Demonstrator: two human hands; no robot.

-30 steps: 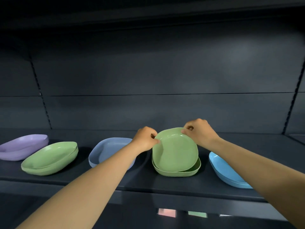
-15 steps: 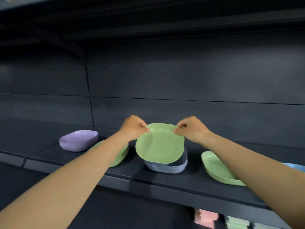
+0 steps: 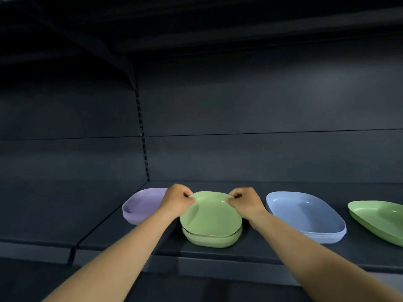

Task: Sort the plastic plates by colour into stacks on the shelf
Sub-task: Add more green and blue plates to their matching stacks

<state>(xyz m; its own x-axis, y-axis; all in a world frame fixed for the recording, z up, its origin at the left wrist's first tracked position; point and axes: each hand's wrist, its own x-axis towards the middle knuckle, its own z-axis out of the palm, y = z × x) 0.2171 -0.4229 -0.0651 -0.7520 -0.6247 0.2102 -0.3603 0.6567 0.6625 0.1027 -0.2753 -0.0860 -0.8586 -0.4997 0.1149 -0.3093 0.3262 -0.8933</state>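
Fingers of the left hand (image 3: 177, 202) and right hand (image 3: 246, 203) are pinched on the far rim of a green plate (image 3: 210, 216), one at each back corner. The plate is held tilted, its near edge resting on a green stack (image 3: 212, 239) on the dark shelf (image 3: 250, 253). A lilac plate (image 3: 141, 205) is seen just beside to the left, a blue stack (image 3: 305, 216) to the right, another green plate (image 3: 379, 221) beyond. All are smooth, rounded-square plastic with shallow wells holding nothing.
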